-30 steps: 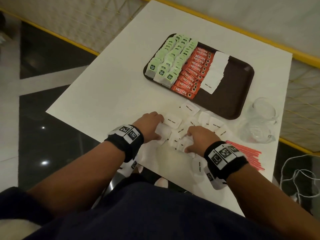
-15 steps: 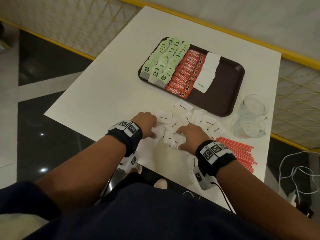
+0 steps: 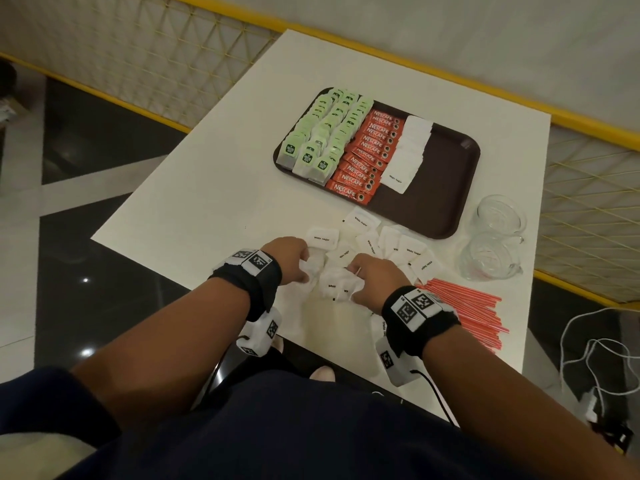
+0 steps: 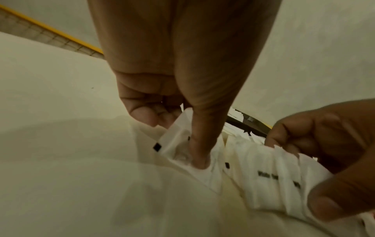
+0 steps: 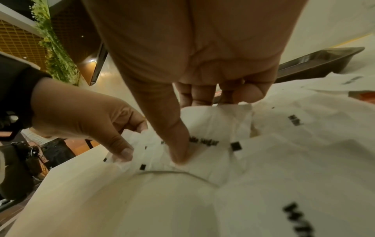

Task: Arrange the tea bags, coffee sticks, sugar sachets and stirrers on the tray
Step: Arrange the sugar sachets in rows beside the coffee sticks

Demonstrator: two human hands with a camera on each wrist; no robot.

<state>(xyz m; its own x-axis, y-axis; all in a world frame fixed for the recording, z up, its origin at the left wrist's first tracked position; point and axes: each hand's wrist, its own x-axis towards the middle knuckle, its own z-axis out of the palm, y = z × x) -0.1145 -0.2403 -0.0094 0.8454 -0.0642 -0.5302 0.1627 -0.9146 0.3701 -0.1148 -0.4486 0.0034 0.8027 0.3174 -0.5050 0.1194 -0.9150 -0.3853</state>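
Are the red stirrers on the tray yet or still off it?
Still off. The bundle of thin red stirrers lies on the white table, beside the right hand, apart from the dark brown tray.

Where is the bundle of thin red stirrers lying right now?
In the head view, the bundle of thin red stirrers lies on the white table at its near right corner, off the brown tray, just right of the right hand and below the clear glass cups.
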